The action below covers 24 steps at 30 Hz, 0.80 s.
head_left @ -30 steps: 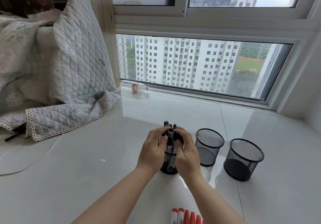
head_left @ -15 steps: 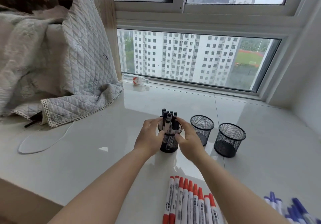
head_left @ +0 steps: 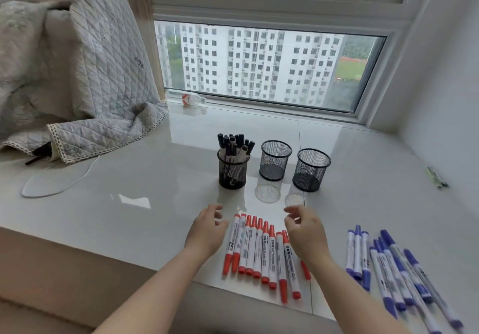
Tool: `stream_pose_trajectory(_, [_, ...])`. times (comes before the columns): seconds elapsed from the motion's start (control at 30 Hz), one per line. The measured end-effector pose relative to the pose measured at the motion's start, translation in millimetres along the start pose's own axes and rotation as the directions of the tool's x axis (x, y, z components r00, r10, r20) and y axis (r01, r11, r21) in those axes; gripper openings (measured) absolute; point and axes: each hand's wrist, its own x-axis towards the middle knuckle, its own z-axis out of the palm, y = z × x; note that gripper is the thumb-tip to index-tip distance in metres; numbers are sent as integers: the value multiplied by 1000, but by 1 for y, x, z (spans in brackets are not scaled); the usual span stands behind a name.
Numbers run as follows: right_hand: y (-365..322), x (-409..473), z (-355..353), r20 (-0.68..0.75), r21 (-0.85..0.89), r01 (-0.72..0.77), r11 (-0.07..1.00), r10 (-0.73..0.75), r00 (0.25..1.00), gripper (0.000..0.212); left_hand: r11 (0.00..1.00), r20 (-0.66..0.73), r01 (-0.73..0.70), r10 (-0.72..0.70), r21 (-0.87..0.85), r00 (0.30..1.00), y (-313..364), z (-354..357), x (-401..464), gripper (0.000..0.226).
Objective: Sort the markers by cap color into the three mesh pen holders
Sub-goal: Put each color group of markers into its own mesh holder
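Three black mesh pen holders stand in a row on the white sill. The left holder (head_left: 232,175) is full of black-capped markers (head_left: 234,145). The middle holder (head_left: 275,160) and the right holder (head_left: 311,169) hold nothing. A row of several red-capped markers (head_left: 259,249) lies near the front edge. My left hand (head_left: 207,230) hovers at the row's left end, fingers apart. My right hand (head_left: 305,232) hovers over its right end, fingers apart, covering part of one marker. Several blue-capped markers (head_left: 388,269) lie in a loose pile at the right.
A quilted blanket (head_left: 85,79) is heaped at the left, with a white cable (head_left: 59,191) looping out below it. A small bottle (head_left: 191,99) lies by the window frame. A small wrapped item (head_left: 436,178) rests at the far right. The sill's front edge (head_left: 166,272) drops off below the markers.
Both hands have let go of the left holder with the black markers and drawn back toward me, now over the red markers. The camera has tilted down.
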Motion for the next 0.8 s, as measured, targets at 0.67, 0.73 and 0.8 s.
stream_pose_trajectory(0.67, [22, -44, 20, 6, -524, -87, 848, 105, 994, 61, 911, -109, 51, -6, 410, 994, 13, 44, -28, 53])
stream_pose_trajectory(0.73, [23, -43, 23, 5, -527, -90, 845, 109, 994, 60, 916, -112, 46, -2, 399, 994, 12, 44, -28, 49])
stream_pose_trajectory(0.8, [26, -43, 24, -6, -532, -94, 842, 107, 994, 59, 920, -114, 41, 4, 389, 993, 11, 44, -28, 45])
